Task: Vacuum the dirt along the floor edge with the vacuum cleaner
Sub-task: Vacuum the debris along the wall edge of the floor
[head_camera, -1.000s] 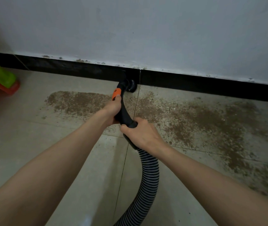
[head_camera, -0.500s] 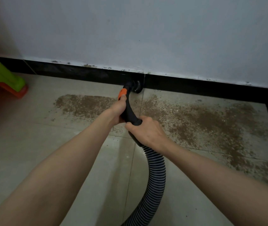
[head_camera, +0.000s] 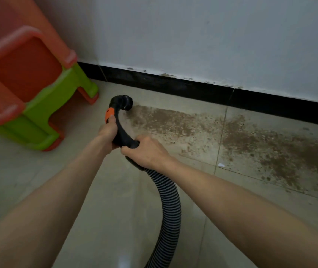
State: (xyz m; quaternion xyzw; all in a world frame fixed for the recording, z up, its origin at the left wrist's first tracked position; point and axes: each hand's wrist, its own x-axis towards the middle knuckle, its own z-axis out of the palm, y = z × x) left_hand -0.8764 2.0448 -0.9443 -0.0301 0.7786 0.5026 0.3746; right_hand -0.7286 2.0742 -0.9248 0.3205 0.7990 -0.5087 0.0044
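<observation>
A pale tiled floor (head_camera: 38, 190) meets a black baseboard (head_camera: 173, 85) under a white wall (head_camera: 193, 35). Brown dirt (head_camera: 251, 144) spreads along the baseboard. Left of the dirt stand stacked orange and green plastic stools (head_camera: 28, 89). A ribbed vacuum hose (head_camera: 168, 206) ends in a black curved handle (head_camera: 120, 132), its nozzle (head_camera: 124, 102) at the dirt's left edge. The left hand (head_camera: 107, 132) and right hand (head_camera: 144, 151) both wrap their fingers around the handle.
</observation>
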